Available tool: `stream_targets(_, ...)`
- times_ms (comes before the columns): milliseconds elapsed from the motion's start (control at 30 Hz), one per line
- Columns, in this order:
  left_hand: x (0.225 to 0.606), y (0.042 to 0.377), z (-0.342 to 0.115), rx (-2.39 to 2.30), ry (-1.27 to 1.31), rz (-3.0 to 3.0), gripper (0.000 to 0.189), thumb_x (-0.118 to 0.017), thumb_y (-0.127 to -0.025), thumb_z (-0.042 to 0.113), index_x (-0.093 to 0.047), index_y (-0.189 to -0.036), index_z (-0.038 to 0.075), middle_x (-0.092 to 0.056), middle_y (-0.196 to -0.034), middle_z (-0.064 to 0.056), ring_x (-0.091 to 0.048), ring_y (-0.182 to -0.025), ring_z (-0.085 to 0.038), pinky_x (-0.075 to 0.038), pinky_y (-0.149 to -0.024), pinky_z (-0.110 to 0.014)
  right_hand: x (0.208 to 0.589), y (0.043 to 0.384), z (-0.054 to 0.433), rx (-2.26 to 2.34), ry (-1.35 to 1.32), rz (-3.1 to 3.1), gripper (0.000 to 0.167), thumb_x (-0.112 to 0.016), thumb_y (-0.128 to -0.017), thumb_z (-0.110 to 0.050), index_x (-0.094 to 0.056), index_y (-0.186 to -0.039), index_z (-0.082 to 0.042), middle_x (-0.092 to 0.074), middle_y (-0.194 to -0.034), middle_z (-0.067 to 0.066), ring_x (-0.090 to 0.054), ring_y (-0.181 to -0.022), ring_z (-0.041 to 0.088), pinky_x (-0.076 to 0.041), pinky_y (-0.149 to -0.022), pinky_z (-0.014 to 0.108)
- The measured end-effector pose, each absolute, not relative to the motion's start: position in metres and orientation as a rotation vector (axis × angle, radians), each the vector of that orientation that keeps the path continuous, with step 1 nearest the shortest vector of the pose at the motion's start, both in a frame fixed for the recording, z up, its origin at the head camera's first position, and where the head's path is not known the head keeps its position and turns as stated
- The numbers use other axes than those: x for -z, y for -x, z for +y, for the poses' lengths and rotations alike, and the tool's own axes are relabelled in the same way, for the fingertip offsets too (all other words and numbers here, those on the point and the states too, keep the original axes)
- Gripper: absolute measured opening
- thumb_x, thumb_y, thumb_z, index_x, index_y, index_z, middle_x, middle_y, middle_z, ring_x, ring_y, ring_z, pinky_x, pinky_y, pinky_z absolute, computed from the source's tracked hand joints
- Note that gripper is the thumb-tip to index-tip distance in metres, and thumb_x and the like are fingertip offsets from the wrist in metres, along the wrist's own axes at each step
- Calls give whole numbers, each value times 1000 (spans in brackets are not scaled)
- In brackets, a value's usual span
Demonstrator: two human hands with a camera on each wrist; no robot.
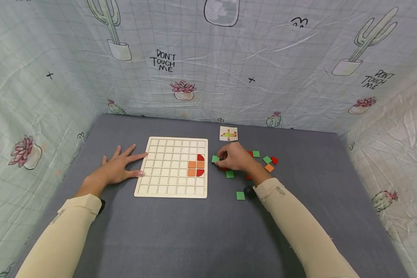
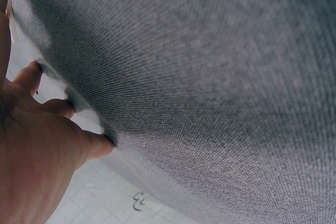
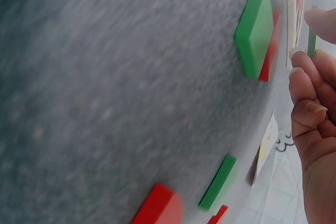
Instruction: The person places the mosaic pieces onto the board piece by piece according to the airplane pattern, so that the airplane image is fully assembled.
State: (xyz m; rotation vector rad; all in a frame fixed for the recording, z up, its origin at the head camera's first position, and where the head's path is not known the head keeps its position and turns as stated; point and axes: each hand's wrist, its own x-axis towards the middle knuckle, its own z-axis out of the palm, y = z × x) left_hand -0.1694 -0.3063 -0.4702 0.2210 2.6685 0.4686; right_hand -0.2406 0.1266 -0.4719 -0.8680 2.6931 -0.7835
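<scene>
"one green tile (image 1: 215, 158): where do i have it?"

"i see the right hand (image 1: 233, 156) pinching it, nearer; the grid board (image 1: 170, 172) lies just left of that hand. the left hand (image 1: 114, 168), fingers spread, touches the board's opposite edge."

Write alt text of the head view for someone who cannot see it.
A right hand pinches a green tile beside a gridded board bearing red and orange tiles; the left hand touches the board's left edge. Loose tiles and a picture card lie nearby.
</scene>
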Motion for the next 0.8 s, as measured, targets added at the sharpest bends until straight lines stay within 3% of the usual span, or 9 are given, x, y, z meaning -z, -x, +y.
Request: stream_targets(800, 470, 169, -305, -469, -204, 2670, 87, -65, -93, 67, -31, -165, 35, 0, -177, -17, 10, -156, -62, 4, -109, -90, 463, 237, 98, 780, 1072, 2599, 19, -85, -86, -24, -82, -96, -7, -78, -86, 2, -68, -76, 9, -56, -71, 25)
